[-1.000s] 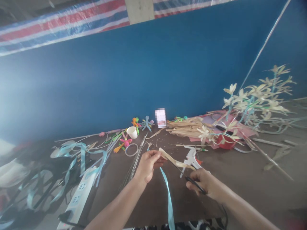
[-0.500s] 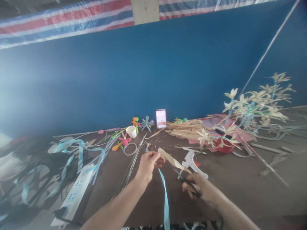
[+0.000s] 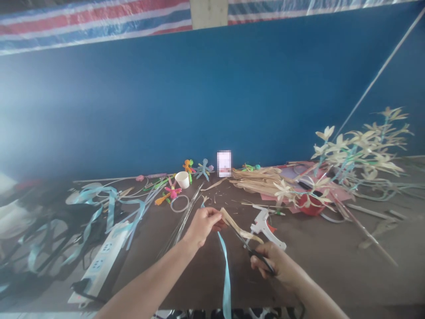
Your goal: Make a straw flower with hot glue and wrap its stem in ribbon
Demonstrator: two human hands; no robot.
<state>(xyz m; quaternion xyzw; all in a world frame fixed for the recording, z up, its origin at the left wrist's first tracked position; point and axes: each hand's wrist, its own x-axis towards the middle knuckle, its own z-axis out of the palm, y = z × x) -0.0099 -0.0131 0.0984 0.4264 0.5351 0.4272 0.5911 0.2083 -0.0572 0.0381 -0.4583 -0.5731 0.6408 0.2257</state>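
Observation:
My left hand [image 3: 205, 225] pinches one end of a pale, dried-husk strip [image 3: 253, 237] between thumb and fingers. From there the strip runs down to the right with a bend in it. My right hand [image 3: 277, 262] grips black-handled scissors [image 3: 263, 262], their blades lying along the strip and pointing up toward my left fingers. Whether the blades are parted cannot be made out. A light blue ribbon [image 3: 226, 277] hangs below my left hand; its upper part is hidden there. A white glue gun [image 3: 264, 226] lies just beyond my right hand.
Thin wires [image 3: 186, 217] and a white power strip [image 3: 101, 263] lie at left, near curled blue ribbons [image 3: 111, 208]. A paper cup [image 3: 182, 180] stands at the back. Dried husks [image 3: 255, 180], a red round object [image 3: 310, 204] and husk flowers [image 3: 357, 148] are on the right.
The scissor blades have moved up along the strip, closer to my left fingers, and the strip looks narrower and more bent. My left hand keeps its pinch.

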